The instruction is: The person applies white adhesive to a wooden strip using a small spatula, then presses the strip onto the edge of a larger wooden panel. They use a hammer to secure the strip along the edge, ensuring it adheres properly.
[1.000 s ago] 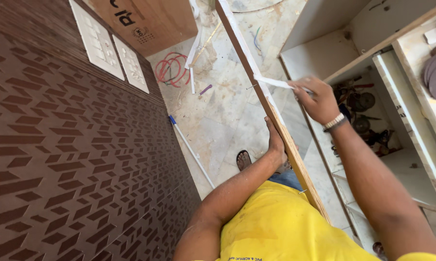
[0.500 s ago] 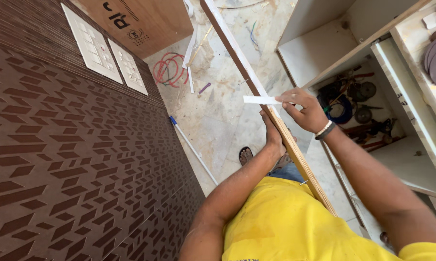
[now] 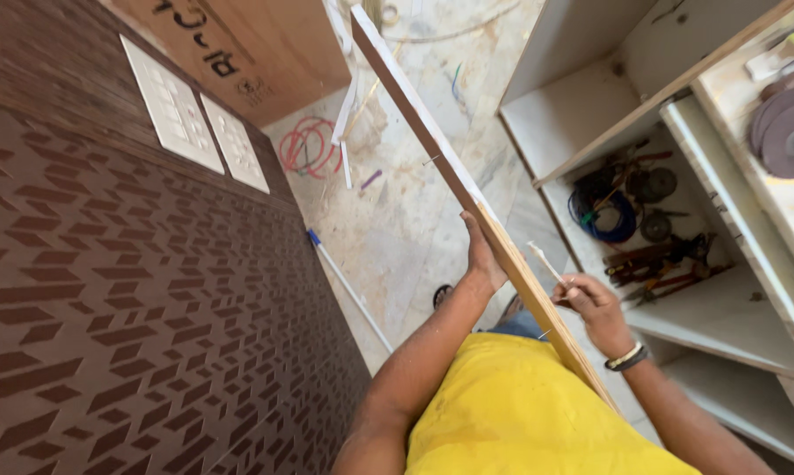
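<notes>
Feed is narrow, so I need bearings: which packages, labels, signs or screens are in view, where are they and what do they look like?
Plywood sheet: top centre, leaning by the dark wall; tan, black painted markings and a small stamp.
Switch plates: upper left on the patterned brown wall; two white rectangles, side by side.
No screens or packages visible.

The marble floor runs from twelve o'clock down to the centre, dusty and scuffed. On it, at eleven o'clock, lies a coil of red wire, with white strips just beside it toward twelve. A white pipe with a blue end lies across the middle. At three o'clock, a white cabinet shelf carries a blue cable coil and what look like hand tools.
</notes>
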